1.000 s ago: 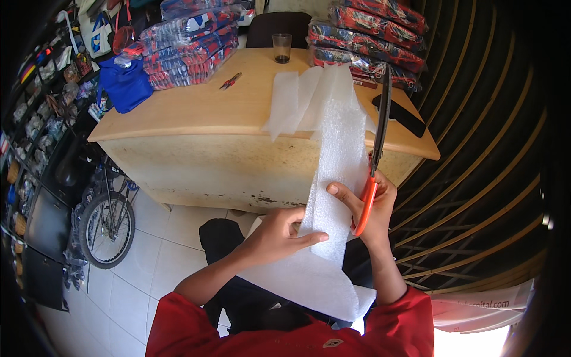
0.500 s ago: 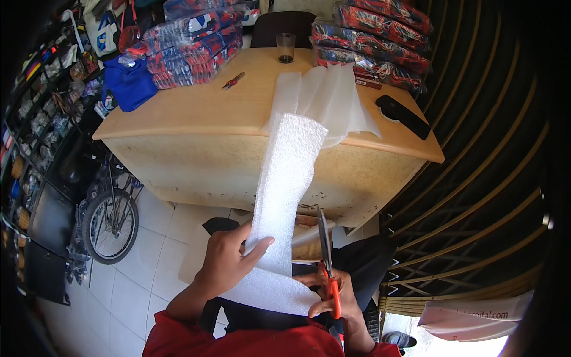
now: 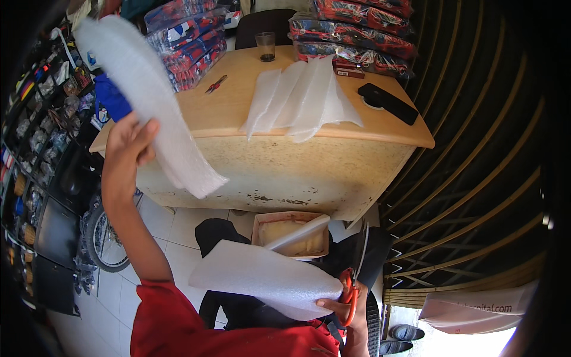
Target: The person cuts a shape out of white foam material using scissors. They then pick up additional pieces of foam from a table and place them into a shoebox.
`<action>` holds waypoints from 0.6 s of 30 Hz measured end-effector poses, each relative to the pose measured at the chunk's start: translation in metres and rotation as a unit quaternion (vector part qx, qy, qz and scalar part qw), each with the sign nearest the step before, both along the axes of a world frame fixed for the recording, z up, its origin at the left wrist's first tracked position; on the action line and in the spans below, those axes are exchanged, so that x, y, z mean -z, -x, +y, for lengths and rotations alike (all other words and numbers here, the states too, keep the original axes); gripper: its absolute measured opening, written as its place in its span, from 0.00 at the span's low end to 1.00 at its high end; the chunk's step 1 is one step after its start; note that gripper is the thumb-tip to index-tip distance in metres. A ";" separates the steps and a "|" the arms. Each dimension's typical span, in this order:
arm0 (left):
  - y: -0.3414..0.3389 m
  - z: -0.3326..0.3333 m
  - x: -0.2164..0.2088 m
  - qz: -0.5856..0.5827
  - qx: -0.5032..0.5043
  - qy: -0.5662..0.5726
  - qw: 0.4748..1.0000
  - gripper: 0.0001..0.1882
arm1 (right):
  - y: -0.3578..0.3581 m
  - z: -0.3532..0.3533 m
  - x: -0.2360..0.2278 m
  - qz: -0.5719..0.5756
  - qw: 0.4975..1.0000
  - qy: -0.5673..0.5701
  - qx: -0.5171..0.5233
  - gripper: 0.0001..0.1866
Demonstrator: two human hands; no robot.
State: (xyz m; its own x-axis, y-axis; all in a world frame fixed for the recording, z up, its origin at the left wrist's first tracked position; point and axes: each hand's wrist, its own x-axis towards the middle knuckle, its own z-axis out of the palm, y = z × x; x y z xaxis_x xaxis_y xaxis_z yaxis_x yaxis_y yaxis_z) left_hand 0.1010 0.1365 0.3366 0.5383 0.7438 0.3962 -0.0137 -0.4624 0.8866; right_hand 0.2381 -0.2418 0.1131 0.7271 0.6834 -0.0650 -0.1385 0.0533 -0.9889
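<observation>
My left hand (image 3: 128, 146) is raised at the left, closed around a long white foam strip (image 3: 151, 89). The strip hangs at a slant, slightly blurred, its lower end in front of the table's front panel. Low on the right, my right hand (image 3: 342, 306) grips red-handled scissors (image 3: 352, 306), blades pointing up. Its thumb also pins the right end of another white foam sheet (image 3: 262, 276), which stretches left over my lap. Several thin foam pieces (image 3: 303, 101) lie fanned on the wooden table (image 3: 196, 119), ends drooping over its front edge.
On the table are small red-handled snips (image 3: 216, 84), a glass (image 3: 266, 47), a black phone (image 3: 386, 102) and stacked plastic-wrapped packs (image 3: 354, 30). Beneath its front edge, a cardboard box (image 3: 259, 229) holds a rolled sheet. Shelves and a bicycle wheel (image 3: 107, 241) stand left; a folding gate (image 3: 464, 178) stands right.
My left hand has swung up and left with the foam strip, now apart from the sheet in my right hand. The box below is uncovered. My right hand still holds the scissors.
</observation>
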 end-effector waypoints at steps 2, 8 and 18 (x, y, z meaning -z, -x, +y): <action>-0.050 0.063 -0.018 0.076 0.164 0.021 0.983 0.21 | -0.006 -0.011 0.013 0.026 0.999 0.000 0.038 0.31; -0.168 0.130 0.020 0.225 0.153 0.033 0.962 0.29 | -0.009 -0.010 0.018 0.107 0.993 0.025 0.043 0.28; -0.208 0.090 0.067 0.238 0.095 -0.165 0.952 0.29 | -0.011 -0.019 0.022 0.134 0.989 0.047 0.042 0.26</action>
State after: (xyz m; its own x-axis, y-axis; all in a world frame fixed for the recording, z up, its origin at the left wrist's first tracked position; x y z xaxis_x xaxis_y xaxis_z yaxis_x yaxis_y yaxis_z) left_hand 0.3087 0.2266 0.2694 0.8274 0.4932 0.2686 0.2433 -0.7459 0.6200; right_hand 0.2489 -0.2604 0.0915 0.7294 0.6027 -0.3236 -0.3947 -0.0155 -0.9187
